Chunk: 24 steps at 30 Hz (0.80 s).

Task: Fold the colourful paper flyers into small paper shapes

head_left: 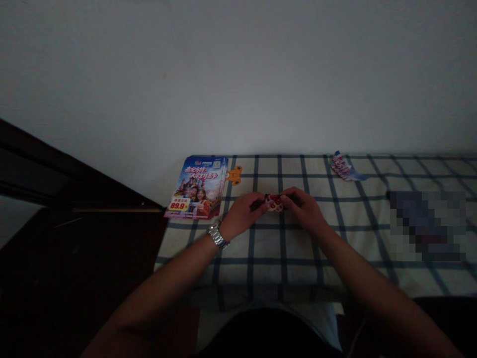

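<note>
Over the middle of the checked cloth, a small piece of printed paper (275, 203), red and whitish and seemingly folded, is held level between both hands. My left hand (242, 215) pinches its left end with thumb and fingers; a metal watch (218, 235) circles that wrist. At the opposite end, my right hand (306, 211) grips the paper the same way. The fingertips cover both ends, and dim light hides the finer print. Left of my hands lies a stack of colourful flyers (199, 186), topped by one marked 89.9.
The blue-and-white checked cloth (261, 246) covers a table against a pale wall (261, 79). An orange bear-shaped piece (234, 175) touches or nearly touches the flyers. Crumpled printed paper (346, 169) lies at the back right. A pixelated dark object (425, 226) is farther right.
</note>
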Available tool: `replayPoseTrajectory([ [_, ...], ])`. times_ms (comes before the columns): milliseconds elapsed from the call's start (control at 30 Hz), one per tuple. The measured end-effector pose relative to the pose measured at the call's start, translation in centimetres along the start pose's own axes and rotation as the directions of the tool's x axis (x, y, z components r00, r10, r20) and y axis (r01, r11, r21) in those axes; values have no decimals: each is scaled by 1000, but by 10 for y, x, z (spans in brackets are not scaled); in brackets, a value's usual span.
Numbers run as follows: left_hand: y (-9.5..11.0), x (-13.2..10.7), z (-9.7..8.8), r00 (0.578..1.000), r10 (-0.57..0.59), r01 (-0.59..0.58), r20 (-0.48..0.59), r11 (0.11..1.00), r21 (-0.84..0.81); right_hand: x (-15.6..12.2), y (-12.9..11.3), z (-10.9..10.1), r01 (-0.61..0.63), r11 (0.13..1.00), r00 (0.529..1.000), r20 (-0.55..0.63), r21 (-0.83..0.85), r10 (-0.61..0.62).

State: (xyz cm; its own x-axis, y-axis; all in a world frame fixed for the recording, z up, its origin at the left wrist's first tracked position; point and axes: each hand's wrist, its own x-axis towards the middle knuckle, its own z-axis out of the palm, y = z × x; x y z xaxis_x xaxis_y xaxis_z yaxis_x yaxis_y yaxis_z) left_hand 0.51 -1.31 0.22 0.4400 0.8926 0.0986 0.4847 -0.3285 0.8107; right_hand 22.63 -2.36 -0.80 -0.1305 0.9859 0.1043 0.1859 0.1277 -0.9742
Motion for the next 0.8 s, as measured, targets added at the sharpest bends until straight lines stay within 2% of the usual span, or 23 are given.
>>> replayPoseTrajectory([
  [233,4,0,0,1000,7,-7,7,999,42,-1,-3,-1,30,998,999,-10,-61,-31],
  [467,4,-1,1,999,-7,6,34,1000,11,-1,-6,-1,29,997,999,-22,-67,-31],
  [800,4,-1,1,1000,5,-5,-5,1000,2,0,-3,-1,16,998,1000,-25,-68,-18],
])
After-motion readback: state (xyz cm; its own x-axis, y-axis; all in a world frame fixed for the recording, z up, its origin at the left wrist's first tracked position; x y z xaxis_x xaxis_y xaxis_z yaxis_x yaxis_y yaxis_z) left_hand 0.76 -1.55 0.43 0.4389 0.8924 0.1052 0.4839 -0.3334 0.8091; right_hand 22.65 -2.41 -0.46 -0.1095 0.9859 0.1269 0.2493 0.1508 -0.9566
